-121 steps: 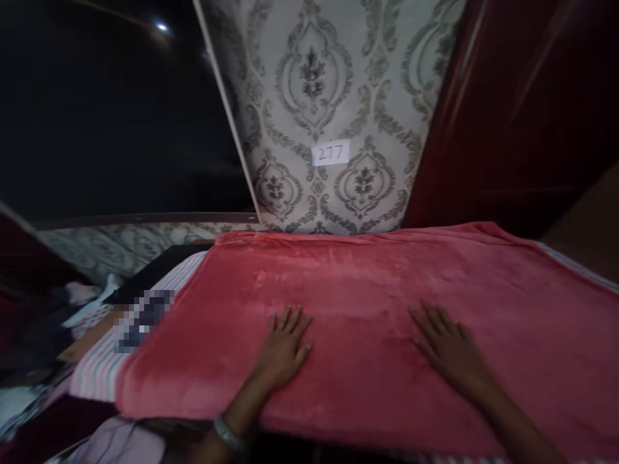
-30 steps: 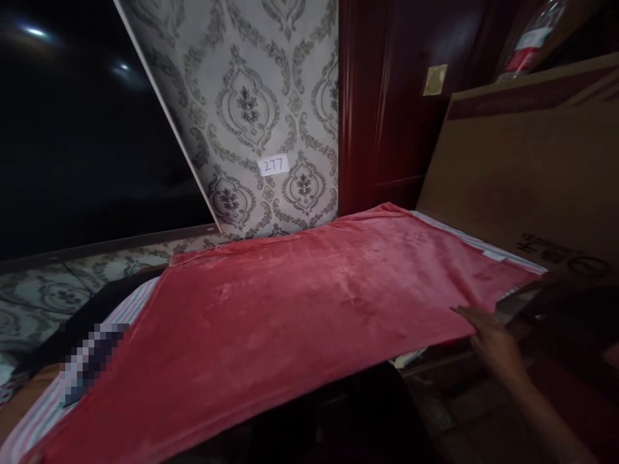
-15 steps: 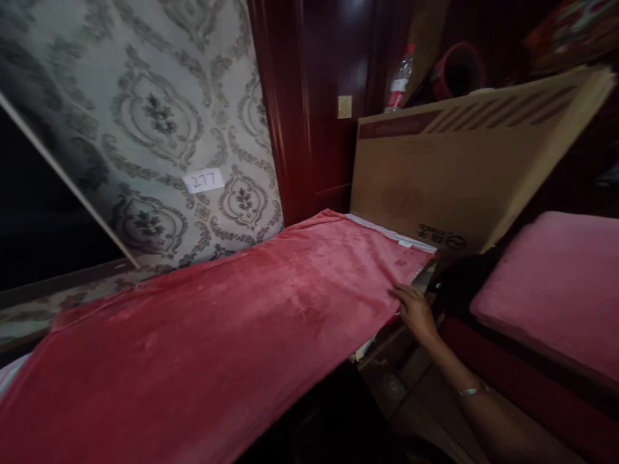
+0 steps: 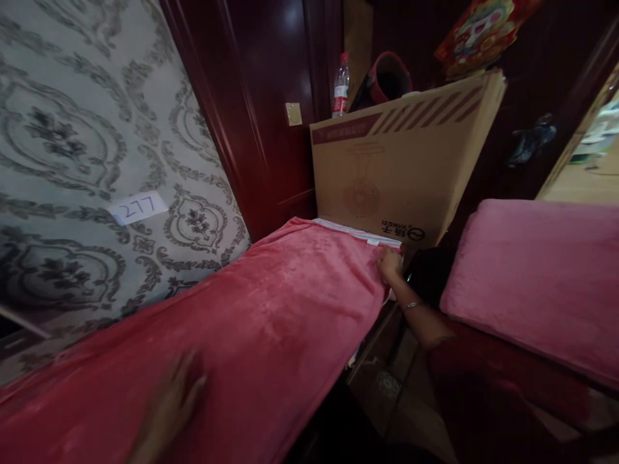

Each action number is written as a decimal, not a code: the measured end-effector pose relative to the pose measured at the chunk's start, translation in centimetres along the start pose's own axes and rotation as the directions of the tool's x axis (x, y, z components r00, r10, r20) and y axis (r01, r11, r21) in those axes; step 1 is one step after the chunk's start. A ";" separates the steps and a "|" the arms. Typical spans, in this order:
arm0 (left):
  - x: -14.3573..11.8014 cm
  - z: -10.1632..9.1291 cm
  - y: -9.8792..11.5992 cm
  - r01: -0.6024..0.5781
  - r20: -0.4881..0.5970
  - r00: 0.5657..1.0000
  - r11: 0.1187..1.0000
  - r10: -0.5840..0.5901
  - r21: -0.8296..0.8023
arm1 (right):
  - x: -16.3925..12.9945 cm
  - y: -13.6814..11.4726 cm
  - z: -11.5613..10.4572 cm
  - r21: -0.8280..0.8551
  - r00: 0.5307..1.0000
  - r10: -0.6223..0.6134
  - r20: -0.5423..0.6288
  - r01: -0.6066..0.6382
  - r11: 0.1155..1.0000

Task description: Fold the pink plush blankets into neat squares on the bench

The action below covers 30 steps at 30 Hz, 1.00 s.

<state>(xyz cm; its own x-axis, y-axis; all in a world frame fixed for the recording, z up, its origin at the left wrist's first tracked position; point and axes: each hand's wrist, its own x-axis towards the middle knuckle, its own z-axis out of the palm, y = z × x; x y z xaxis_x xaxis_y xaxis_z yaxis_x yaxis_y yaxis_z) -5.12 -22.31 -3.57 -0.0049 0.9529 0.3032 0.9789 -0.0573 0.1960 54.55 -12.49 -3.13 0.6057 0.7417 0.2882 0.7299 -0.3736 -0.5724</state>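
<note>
Head view: the red fleece blanket (image 4: pixel 251 322) lies spread flat over the bed, its far corner pinched in the closed right hand (image 4: pixel 389 264), seemingly to pull it taut. The left hand (image 4: pixel 171 403) rests open and flat on it, likely pinning it, while a cardboard box (image 4: pixel 401 167) stands just beyond the corner.

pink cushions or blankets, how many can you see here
2: a red-pink blanket spread across the near surface, with the left hand flat on it and the right hand at its far corner; a pink cushion at right.
</note>
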 end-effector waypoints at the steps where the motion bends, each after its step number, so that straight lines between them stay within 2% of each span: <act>1: 1.4 0.7 1.0 -0.031 0.067 0.997 0.999 0.030 0.013 | 0.6 0.1 0.1 -0.008 0.999 0.033 0.003 -0.033 0.999; 4: 3.7 2.3 4.2 -0.089 0.204 0.976 0.992 0.070 0.085 | 2.2 0.0 0.5 -0.031 0.994 0.113 0.009 -0.113 0.993; 8: 3.8 4.0 6.7 -0.086 0.179 0.983 0.973 0.047 0.216 | 4.1 -0.2 1.3 -0.060 0.987 0.160 -0.001 -0.160 0.985; 16: 3.4 5.4 5.3 -0.110 0.127 0.989 0.965 0.082 0.240 | 7.2 0.4 3.9 -0.113 0.987 0.158 0.024 -0.155 0.981; 21: 3.5 5.6 5.1 -0.103 0.126 0.989 0.969 0.076 0.226 | 7.9 1.3 3.9 -0.146 0.989 0.142 0.028 -0.137 0.980; 24: 3.3 5.6 5.1 -0.096 0.103 0.992 0.974 0.076 0.207 | 8.5 2.5 3.0 -0.159 0.978 0.205 -0.034 -0.207 0.965; 28: 3.1 5.6 4.8 -0.105 0.074 0.993 0.982 0.095 0.158 | 9.4 4.7 2.8 -0.146 0.934 0.327 -0.141 -0.346 0.927; 30: 3.0 5.7 4.6 -0.149 0.072 0.987 0.980 0.141 0.135 | 9.5 5.8 3.5 -0.128 0.952 0.251 -0.174 -0.274 0.953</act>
<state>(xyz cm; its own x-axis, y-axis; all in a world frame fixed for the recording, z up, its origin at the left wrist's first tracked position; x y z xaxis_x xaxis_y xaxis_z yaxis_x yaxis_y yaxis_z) 0.54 -17.99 -7.02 0.1475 0.9544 0.2594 0.9872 -0.1583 0.0212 63.41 -5.64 -6.38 0.8149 0.5159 0.2641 0.5700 -0.6309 -0.5265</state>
